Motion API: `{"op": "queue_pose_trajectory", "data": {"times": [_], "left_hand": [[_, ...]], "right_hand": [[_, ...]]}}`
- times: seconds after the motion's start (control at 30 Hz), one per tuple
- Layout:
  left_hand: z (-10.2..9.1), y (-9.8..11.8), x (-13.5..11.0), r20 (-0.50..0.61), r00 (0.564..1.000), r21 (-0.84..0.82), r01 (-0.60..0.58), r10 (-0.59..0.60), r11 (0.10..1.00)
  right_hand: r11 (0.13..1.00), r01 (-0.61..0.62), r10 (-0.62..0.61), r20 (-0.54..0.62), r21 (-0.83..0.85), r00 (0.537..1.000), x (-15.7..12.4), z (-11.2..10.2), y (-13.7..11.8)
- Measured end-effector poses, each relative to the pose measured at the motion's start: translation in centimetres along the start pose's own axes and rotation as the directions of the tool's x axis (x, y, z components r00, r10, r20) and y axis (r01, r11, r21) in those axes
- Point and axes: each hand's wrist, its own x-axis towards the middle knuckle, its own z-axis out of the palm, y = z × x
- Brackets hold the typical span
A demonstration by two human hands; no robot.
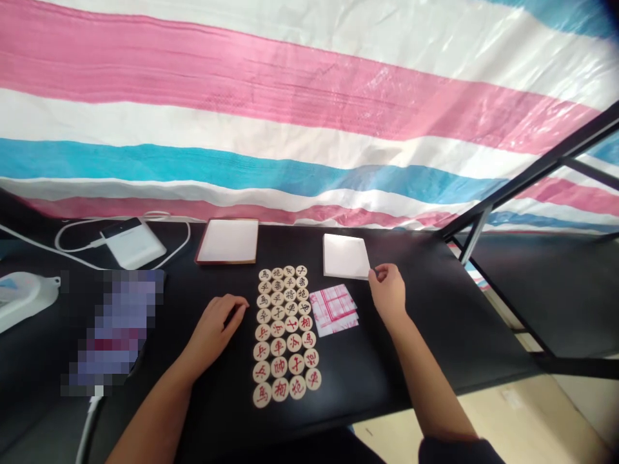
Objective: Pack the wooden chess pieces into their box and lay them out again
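Note:
Several round wooden chess pieces (285,328) with black and red characters lie in a tidy block of rows on the black table (425,335). My left hand (217,322) rests on the table just left of the block, fingers curled loosely, nothing visible in it. My right hand (387,290) reaches to the near right corner of a white box lid (345,256) and pinches its edge. A folded paper board with red grid lines (333,309) lies between the pieces and my right hand.
A white-lined box tray with a red rim (228,241) sits behind the pieces. A white power bank (133,243) with a looped cable lies at the back left, a white device (22,296) at the far left. A striped tarp hangs behind; a black frame stands right.

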Motion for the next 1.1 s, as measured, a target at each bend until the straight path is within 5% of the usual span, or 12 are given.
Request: {"op": "queue_pose_trajectory", "data": {"times": [0.17, 0.27, 0.43, 0.57, 0.73, 0.87, 0.93, 1.1], "left_hand": [[0.1, 0.0, 0.1, 0.01, 1.0, 0.009, -0.001, 0.001, 1.0], [0.0, 0.2, 0.1, 0.005, 1.0, 0.013, 0.007, -0.007, 1.0], [0.0, 0.2, -0.1, 0.011, 1.0, 0.012, 0.011, -0.012, 1.0], [0.0, 0.2, 0.0, 0.003, 1.0, 0.013, 0.005, -0.005, 1.0], [0.0, 0.3, -0.1, 0.003, 1.0, 0.0, 0.005, -0.005, 1.0], [0.1, 0.1, -0.1, -0.003, 1.0, -0.009, -0.003, 0.003, 1.0], [0.2, 0.0, -0.1, -0.009, 1.0, -0.016, -0.008, 0.008, 1.0], [0.0, 0.1, -0.2, -0.012, 1.0, -0.023, -0.007, 0.007, 1.0]], "right_hand": [[0.98, 0.185, -0.174, 0.139, -0.074, 0.975, -6.0, 0.8, -0.9], [0.984, 0.153, -0.132, 0.201, -0.09, 0.971, -7.5, 1.1, -1.8], [0.992, 0.112, -0.089, 0.342, -0.05, 0.935, -6.7, 0.5, -2.6], [0.99, 0.142, -0.137, 0.335, 0.01, 0.932, -6.0, -0.2, -2.4], [0.916, -0.092, -0.048, 0.332, 0.392, 0.942, -5.3, -1.8, -2.2], [0.717, -0.158, 0.019, 0.208, 0.679, 0.978, -3.3, -2.9, -2.6], [0.692, -0.127, 0.095, 0.085, 0.711, 0.992, -1.6, -2.9, -3.0], [0.926, -0.1, 0.158, -0.132, 0.364, 0.978, 2.3, -1.4, -4.1]]}}
